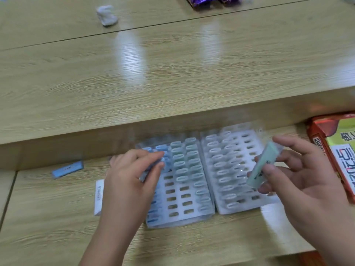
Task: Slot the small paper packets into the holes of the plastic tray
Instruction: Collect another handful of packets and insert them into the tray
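Note:
Two white plastic trays lie side by side on the wooden desk, the left tray [180, 215] and the right tray [228, 206]. Many of their holes hold blue or pale green paper packets; several holes stay open. My left hand [128, 181] hovers over the left tray's left columns and pinches a blue packet [151, 167] between thumb and fingers. My right hand [299, 181] is above the right tray's right edge and holds a pale green packet [262, 167] tilted on a slant. The picture is blurred.
A loose blue packet [67, 169] lies on the desk to the left. A white packet [99, 196] sits beside my left wrist. A red and green carton [338, 150] stands at the right edge. A raised shelf [134, 89] runs behind the trays, with a crumpled white wad [106, 15].

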`<state>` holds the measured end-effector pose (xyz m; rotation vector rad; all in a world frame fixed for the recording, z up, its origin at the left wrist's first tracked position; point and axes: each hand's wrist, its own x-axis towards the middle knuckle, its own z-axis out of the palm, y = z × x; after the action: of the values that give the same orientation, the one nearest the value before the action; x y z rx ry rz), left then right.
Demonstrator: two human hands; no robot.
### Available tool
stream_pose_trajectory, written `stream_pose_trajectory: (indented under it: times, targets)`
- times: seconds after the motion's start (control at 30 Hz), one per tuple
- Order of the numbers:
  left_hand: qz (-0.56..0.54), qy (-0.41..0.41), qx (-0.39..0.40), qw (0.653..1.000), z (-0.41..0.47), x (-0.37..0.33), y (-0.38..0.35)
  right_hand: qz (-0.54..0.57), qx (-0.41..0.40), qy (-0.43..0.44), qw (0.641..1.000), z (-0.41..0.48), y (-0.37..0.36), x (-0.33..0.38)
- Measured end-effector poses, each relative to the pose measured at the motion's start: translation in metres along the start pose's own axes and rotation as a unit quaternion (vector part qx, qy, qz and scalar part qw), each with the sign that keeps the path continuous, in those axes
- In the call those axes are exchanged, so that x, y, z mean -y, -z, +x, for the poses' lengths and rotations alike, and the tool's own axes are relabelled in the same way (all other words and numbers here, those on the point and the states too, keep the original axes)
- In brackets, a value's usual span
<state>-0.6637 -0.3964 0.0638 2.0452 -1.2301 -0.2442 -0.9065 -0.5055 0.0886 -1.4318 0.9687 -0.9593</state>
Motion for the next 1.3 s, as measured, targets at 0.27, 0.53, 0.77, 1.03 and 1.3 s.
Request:
stream_pose_trajectory:
  times: [0.27,0.53,0.77,1.03,1.3]
  targets:
    - [0.009,-0.004,-0.020,1.000,0.001,-0.007,-0.003,-0.008,-0.032,-0.023,0.999,0.007,0.011,-0.008]
    - [0.121,-0.074,-0.022,0.990,0.000,0.005,0.003,0.062,-0.039,-0.094,0.993,0.008,0.007,-0.013]
    - [0.135,-0.109,0.013,0.985,-0.002,0.007,0.009,0.006,0.022,-0.040,0.999,-0.004,-0.012,-0.011]
    - [0.191,-0.091,0.011,0.977,-0.010,0.003,0.002,-0.168,0.101,0.002,0.981,-0.011,-0.041,-0.007]
    - [0.175,-0.056,0.018,0.983,-0.011,0.004,-0.003,-0.027,0.121,-0.074,0.990,-0.015,-0.056,-0.008]
